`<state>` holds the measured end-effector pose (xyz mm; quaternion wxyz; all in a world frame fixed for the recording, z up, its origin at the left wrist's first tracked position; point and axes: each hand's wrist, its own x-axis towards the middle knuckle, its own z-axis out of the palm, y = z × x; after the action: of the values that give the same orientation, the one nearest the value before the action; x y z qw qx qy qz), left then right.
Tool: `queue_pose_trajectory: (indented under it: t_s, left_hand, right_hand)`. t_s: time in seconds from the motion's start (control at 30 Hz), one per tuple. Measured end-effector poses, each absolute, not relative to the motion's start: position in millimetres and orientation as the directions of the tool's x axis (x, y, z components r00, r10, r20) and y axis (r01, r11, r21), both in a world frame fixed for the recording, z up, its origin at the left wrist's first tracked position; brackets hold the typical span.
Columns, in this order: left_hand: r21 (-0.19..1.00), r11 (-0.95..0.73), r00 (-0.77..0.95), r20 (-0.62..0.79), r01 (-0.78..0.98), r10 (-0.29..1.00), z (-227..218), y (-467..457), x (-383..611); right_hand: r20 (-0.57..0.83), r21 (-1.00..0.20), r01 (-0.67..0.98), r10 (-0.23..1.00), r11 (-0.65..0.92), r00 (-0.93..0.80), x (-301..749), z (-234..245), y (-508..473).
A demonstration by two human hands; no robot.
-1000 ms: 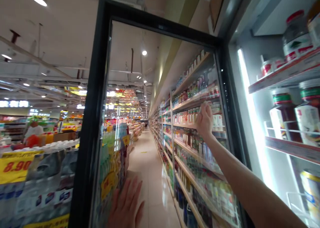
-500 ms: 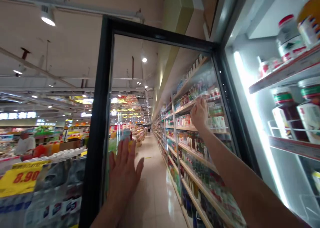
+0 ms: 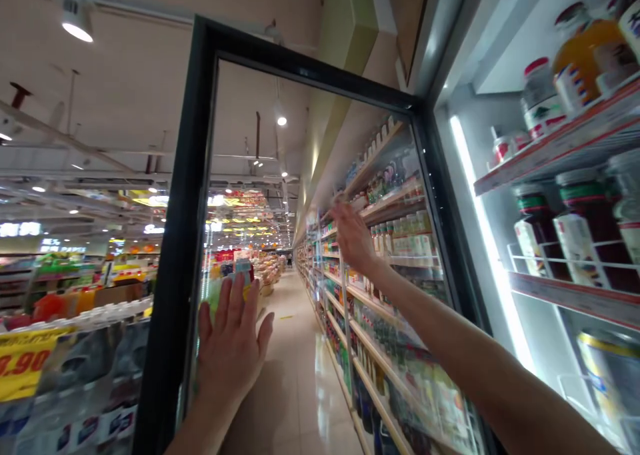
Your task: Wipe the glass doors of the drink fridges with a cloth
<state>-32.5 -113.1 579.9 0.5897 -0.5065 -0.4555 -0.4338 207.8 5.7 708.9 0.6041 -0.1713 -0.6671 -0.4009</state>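
Note:
My left hand (image 3: 229, 338) lies flat against the glass door (image 3: 287, 175) near its left edge, with the fingers spread. The door has a black frame (image 3: 175, 228) and stands swung open from a lit fridge. My right hand (image 3: 353, 238) is raised higher, at the middle of the same pane. Its fingers are bent together toward the glass and blurred at the tips. Something pale may be under the fingertips, but I cannot make it out. Bottles show in the glass around my right forearm.
To the right, the fridge shelves (image 3: 575, 288) hold dark bottles (image 3: 583, 225), an orange bottle (image 3: 593, 55) and a red-capped bottle (image 3: 540, 98). A light strip (image 3: 480, 222) runs down the inner wall. Packs of bottled drinks (image 3: 85, 388) with a yellow price sign (image 3: 25, 362) stand left.
My right hand has moved left across the glass, from near the right side toward the middle. My left hand stays flat on the pane. The view has turned slightly right.

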Motion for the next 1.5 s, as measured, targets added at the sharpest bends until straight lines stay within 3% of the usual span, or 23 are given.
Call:
queue_pose_trajectory:
  t_s: [0.07,0.1,0.13,0.23,0.27,0.3,0.4,0.47,0.53,0.63,0.67,0.8,0.87,0.93,1.0,1.03,1.13,1.17,1.2,1.33,1.37,1.4,1.5]
  left_hand:
    - [-0.204,0.114,0.211,0.976,0.972,-0.051,579.8,-111.7,-34.2]
    - [-0.205,0.113,0.212,0.976,0.972,-0.050,579.5,-111.1,-35.2]
    - [-0.205,0.111,0.211,0.976,0.973,-0.050,579.2,-110.5,-36.1]
    - [-0.204,0.093,0.209,0.977,0.975,-0.046,578.3,-108.9,-38.3]
    - [-0.203,0.086,0.207,0.977,0.975,-0.047,578.3,-108.5,-38.7]
    - [-0.201,0.079,0.205,0.978,0.976,-0.047,578.3,-108.1,-38.9]
    - [-0.197,0.063,0.201,0.979,0.978,-0.048,578.8,-107.4,-39.0]
    - [-0.195,0.057,0.198,0.979,0.979,-0.042,579.0,-107.3,-39.0]
    - [-0.192,0.056,0.193,0.981,0.980,-0.029,578.8,-107.2,-39.0]
    - [-0.174,0.056,0.175,0.984,0.983,-0.010,578.5,-107.0,-39.2]
    - [-0.170,0.054,0.171,0.985,0.984,-0.008,578.5,-107.0,-39.3]
    - [-0.168,0.038,0.169,0.986,0.985,-0.012,578.8,-107.1,-39.4]
    - [-0.171,0.029,0.171,0.985,0.985,-0.012,578.7,-107.6,-39.1]
    - [-0.171,0.026,0.172,0.985,0.985,-0.013,578.5,-108.2,-38.6]
    - [-0.171,0.031,0.171,0.985,0.985,-0.004,578.3,-108.8,-38.0]
    - [-0.168,0.034,0.168,0.986,0.985,0.002,578.3,-108.9,-37.9]
    - [-0.167,0.037,0.166,0.986,0.985,0.020,578.6,-108.9,-38.0]
    - [-0.166,0.037,0.166,0.986,0.985,0.024,578.8,-108.7,-38.2]
    - [-0.167,0.036,0.166,0.986,0.985,0.024,578.9,-108.4,-38.5]
    - [-0.166,0.038,0.165,0.986,0.985,0.024,578.7,-107.7,-39.9]
    - [-0.163,0.039,0.162,0.986,0.986,0.027,578.6,-107.8,-40.1]
    - [-0.162,0.038,0.161,0.986,0.986,0.032,578.4,-107.9,-40.3]
    - [-0.159,0.022,0.158,0.987,0.987,0.039,578.4,-108.4,-40.1]
  right_hand:
    - [0.792,0.603,0.550,-0.353,0.578,-0.497,185.1,700.0,-3.0]
    - [0.764,0.635,0.519,-0.366,0.572,-0.531,179.2,699.1,-5.9]
    - [0.798,0.595,0.549,-0.355,0.587,-0.486,177.0,700.7,-7.6]
    - [0.974,0.205,0.732,-0.212,0.650,-0.084,178.9,706.7,-8.8]
    - [0.983,0.139,0.745,-0.181,0.652,-0.025,177.7,703.7,-9.5]
    - [0.982,0.165,0.742,-0.181,0.649,-0.061,174.7,696.9,-10.9]
    - [0.812,0.573,0.567,-0.320,0.591,-0.488,162.9,662.6,-15.9]
    - [0.678,0.715,0.446,-0.380,0.538,-0.629,162.8,645.9,-16.1]
    - [0.809,0.582,0.584,-0.331,0.565,-0.486,169.9,643.3,-13.2]
    - [0.981,0.155,0.770,-0.187,0.619,-0.048,177.0,648.8,-10.0]
    - [0.983,0.150,0.768,-0.179,0.623,-0.047,175.8,647.8,-10.5]
    - [0.835,0.533,0.596,-0.255,0.601,-0.488,168.7,632.1,-14.4]
    - [0.891,0.444,0.657,-0.219,0.610,-0.399,173.3,628.9,-12.7]
    - [0.984,0.171,0.765,-0.140,0.621,-0.106,179.5,628.6,-9.8]
    - [0.994,0.051,0.783,-0.105,0.620,0.018,181.1,623.9,-8.7]
    - [0.991,0.113,0.772,-0.126,0.626,-0.043,179.9,618.7,-9.0]
    - [0.866,0.490,0.615,-0.269,0.617,-0.420,178.7,598.8,-9.4]
    - [0.844,0.527,0.592,-0.293,0.609,-0.450,181.5,594.1,-8.1]
    - [0.870,0.488,0.623,-0.284,0.611,-0.403,186.0,591.3,-5.9]
    - [0.990,-0.004,0.776,-0.107,0.630,0.091,202.4,587.4,2.8]
    - [0.992,0.003,0.771,-0.102,0.637,0.080,202.9,584.2,3.1]
    - [0.992,0.096,0.756,-0.123,0.647,-0.021,202.4,579.6,2.6]
    - [0.880,0.463,0.621,-0.247,0.633,-0.405,207.4,566.4,1.9]
